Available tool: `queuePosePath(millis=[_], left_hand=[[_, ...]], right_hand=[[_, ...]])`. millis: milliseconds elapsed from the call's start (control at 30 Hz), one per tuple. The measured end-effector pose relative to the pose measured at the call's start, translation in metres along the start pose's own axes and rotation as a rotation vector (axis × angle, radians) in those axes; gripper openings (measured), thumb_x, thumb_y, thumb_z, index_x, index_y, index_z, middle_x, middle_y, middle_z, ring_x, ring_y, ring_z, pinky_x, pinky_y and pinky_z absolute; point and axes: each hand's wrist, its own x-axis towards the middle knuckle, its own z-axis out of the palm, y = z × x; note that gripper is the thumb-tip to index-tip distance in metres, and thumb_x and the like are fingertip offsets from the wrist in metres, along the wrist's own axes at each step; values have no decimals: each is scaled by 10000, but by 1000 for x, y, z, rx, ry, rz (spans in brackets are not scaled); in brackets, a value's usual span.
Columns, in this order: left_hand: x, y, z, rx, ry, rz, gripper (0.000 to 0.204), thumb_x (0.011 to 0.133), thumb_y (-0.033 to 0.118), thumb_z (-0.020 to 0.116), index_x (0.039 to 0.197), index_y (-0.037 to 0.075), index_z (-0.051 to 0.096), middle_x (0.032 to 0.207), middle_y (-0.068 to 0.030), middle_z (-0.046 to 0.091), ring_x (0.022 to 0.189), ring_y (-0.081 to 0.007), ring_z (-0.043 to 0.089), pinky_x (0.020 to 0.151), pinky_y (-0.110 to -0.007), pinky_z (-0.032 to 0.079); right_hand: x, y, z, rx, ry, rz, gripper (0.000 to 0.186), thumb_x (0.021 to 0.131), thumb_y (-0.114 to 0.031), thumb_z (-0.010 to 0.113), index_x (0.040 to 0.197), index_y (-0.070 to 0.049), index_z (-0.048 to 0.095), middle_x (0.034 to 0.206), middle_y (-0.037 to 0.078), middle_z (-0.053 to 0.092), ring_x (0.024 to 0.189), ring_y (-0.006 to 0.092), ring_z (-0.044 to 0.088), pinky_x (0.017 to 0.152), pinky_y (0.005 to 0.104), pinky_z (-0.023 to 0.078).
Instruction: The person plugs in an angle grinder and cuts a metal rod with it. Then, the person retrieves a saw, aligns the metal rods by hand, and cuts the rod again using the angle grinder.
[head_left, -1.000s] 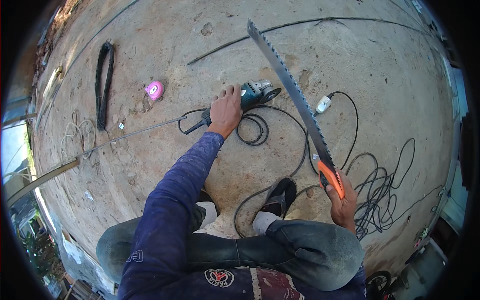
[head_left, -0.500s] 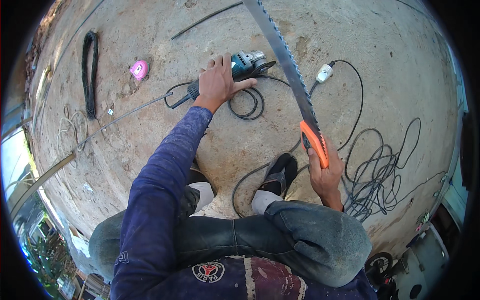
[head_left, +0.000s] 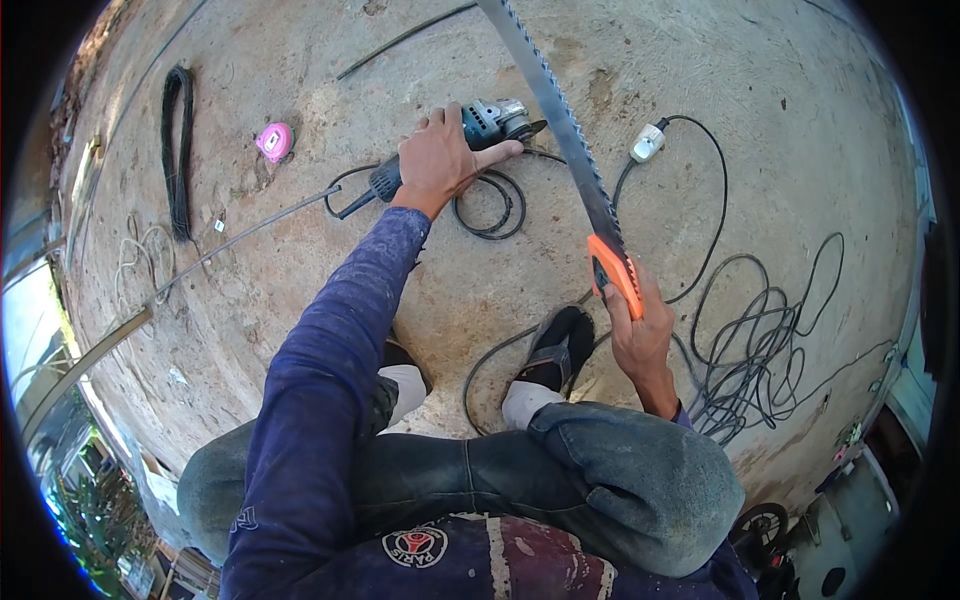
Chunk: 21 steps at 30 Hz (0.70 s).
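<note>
My left hand (head_left: 437, 160) lies over the body of a teal and black angle grinder (head_left: 482, 122), its fingers wrapped across the top and the thumb stretched toward the disc end. The grinder rests on the concrete, with its black disc at the right and a looped cord (head_left: 488, 208) just below. In my right hand (head_left: 642, 335) is a hand saw (head_left: 560, 115), gripped by its orange handle. Its long toothed blade points up and away to the left, passing the grinder's right side; the far tip runs out of the picture.
A pink tape measure (head_left: 274, 142) and a bundle of dark wire (head_left: 177, 150) lie at the left. A thin metal rod (head_left: 250, 232) reaches toward the grinder. At the right are a white plug connector (head_left: 648, 143) and a tangled black cable (head_left: 755, 350). My feet (head_left: 560, 345) are close by.
My right hand has moved slightly up and to the left, carrying the saw with it. The left hand stays on the grinder.
</note>
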Motion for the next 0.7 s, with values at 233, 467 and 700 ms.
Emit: queuePosePath(millis=[233, 467, 700], left_hand=[[5, -3, -8, -109, -79, -40, 1119, 772, 916, 591, 1382, -22, 584, 1214, -247, 706, 1100, -402, 712, 898, -493, 582], [3, -10, -5, -136, -50, -8, 1072, 775, 883, 632, 1411, 21, 584, 1229, -230, 709, 1121, -396, 703, 941, -489, 564], [4, -10, -4, -144, -50, 2, 1028, 780, 864, 650, 1388, 37, 599, 1214, -226, 712, 1084, -391, 718, 911, -484, 576]], right_hand=[[0, 0, 3, 10, 5, -3, 436, 989, -40, 672, 1403, 57, 577, 1019, 208, 757, 859, 222, 757, 749, 326, 574], [-3, 4, 9, 10, 10, -44, 426, 984, -28, 673, 1392, 55, 584, 1055, 231, 750, 883, 250, 763, 771, 342, 579], [1, -10, 6, 6, 51, -95, 450, 968, -1, 674, 1404, 53, 577, 1059, 233, 747, 868, 259, 762, 766, 344, 580]])
